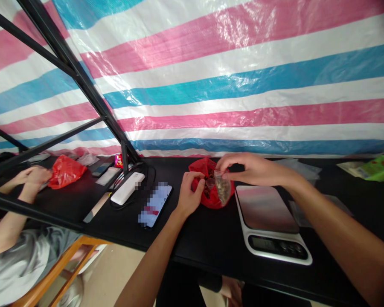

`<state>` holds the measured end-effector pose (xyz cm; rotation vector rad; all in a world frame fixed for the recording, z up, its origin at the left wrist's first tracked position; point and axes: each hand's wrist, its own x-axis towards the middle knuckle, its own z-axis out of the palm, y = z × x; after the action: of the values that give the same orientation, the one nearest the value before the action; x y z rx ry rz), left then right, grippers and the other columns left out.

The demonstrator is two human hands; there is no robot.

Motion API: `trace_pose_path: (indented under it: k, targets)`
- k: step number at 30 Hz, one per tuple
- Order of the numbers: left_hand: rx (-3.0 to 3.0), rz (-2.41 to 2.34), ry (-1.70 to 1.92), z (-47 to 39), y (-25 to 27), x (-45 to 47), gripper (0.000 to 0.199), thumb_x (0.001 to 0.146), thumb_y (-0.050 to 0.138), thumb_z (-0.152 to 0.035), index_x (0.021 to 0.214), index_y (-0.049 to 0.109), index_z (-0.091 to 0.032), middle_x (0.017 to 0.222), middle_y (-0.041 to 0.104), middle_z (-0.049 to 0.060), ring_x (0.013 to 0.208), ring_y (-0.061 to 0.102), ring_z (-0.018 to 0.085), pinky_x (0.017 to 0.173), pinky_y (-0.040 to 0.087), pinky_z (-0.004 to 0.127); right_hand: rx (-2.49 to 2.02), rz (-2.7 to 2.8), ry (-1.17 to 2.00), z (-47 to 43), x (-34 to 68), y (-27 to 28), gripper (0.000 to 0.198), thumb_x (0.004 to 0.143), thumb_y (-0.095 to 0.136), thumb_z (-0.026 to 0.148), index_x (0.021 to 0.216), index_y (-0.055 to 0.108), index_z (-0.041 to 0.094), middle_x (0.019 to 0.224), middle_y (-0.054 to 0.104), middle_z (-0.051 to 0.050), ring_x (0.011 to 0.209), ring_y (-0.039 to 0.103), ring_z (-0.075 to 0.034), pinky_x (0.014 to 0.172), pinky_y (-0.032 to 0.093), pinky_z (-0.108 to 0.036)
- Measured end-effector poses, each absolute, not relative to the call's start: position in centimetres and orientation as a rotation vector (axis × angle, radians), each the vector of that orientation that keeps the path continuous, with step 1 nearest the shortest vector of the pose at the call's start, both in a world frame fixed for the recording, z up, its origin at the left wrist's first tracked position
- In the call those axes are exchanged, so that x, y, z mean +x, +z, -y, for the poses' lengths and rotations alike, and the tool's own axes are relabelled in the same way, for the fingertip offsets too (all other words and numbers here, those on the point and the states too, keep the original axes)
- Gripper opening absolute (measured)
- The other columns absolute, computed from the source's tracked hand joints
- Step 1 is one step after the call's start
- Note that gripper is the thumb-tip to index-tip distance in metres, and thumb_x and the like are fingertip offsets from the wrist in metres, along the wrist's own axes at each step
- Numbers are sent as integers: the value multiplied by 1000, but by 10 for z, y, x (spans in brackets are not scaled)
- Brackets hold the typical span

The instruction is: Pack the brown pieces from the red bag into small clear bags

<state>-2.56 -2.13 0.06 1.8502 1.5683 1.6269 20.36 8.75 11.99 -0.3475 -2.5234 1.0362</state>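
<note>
A red plastic bag (pixel 218 202) lies spread on the black table, with brown dried pieces inside. My left hand (pixel 191 192) is at its left side, fingers closed on the bag's edge. Over the bag's right side, my right hand (pixel 243 167) pinches the top of a small clear bag (pixel 223 189) filled with greenish-brown bits, which hangs down from the fingers. A small clear round piece (pixel 210 183) shows among the brown pieces. Just right of the red bag stands a kitchen scale (pixel 269 211) with a bare metal plate; its display is too dim to read.
Left of my left hand lie a phone (pixel 155 207) and a white power bank (pixel 128 188) with a black cable. Clear plastic bags (pixel 299 169) and a green packet (pixel 382 167) are at right. A black metal frame (pixel 97 100) separates a co-worker's hands (pixel 38 175) beside another red bag (pixel 66 172).
</note>
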Motion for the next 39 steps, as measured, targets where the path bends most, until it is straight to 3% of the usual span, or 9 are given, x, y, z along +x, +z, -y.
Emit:
trace_pose_path:
  k: [3,6,10,16,18,22,28,32,39]
  targets:
    - [1682,-1395,1563,21,0,-25,48,101,56,-62,117,72,-20,113,72,11,108,65,26,99,50,41,-234,2305,946,-82,174,97,18,99,68,40,99,74,24,117,77,-7,112,71,-25,102,51,-39]
    - [1413,-1214,1454,17,-1,-24,55,99,56,-66,123,70,-19,113,75,11,105,70,26,95,53,39,-253,2294,808,-81,157,75,14,100,67,37,102,75,26,121,77,-6,118,69,-25,106,50,-39]
    - [1306,-1360,1569,11,-3,-29,43,96,66,-57,116,70,-19,106,75,6,94,70,22,90,53,35,-431,2335,632,-83,156,61,29,101,65,36,128,68,28,136,71,-8,127,65,-27,110,48,-42]
    - [1810,-1947,1398,11,-7,-48,29,96,70,-34,122,63,-22,117,71,9,111,66,28,102,47,44,-698,2739,363,-84,159,43,45,92,72,29,136,65,23,123,78,-12,115,71,-32,103,48,-46]
    - [1962,-1973,1253,11,-10,-51,31,97,71,-30,125,59,-22,121,69,10,116,65,29,103,45,46,-722,2811,317,-83,158,39,41,89,73,26,130,69,23,117,79,-11,112,71,-32,101,47,-45]
    - [2083,-1983,1105,14,-12,-51,39,94,75,-29,126,53,-21,121,67,11,118,64,30,101,44,46,-684,2823,287,-86,161,42,29,86,69,18,113,75,25,111,79,-7,109,71,-28,101,43,-43]
    - [2120,-1906,1005,18,-5,-46,18,93,65,-18,109,58,-23,110,69,6,107,66,27,96,42,43,-682,2852,316,-92,175,55,50,79,62,9,127,73,21,122,76,-11,102,72,-28,91,48,-40]
    - [2134,-1844,973,18,-2,-44,32,84,63,-8,112,61,-23,109,74,6,102,68,28,94,41,44,-690,2841,389,-90,179,61,59,82,59,10,140,67,22,125,77,-12,102,74,-30,87,50,-41]
    - [2160,-1863,897,16,-5,-42,26,85,67,-12,109,66,-24,108,77,5,98,69,27,89,40,42,-696,2875,471,-86,180,70,45,84,61,12,125,74,26,108,83,-8,91,77,-29,77,49,-38]
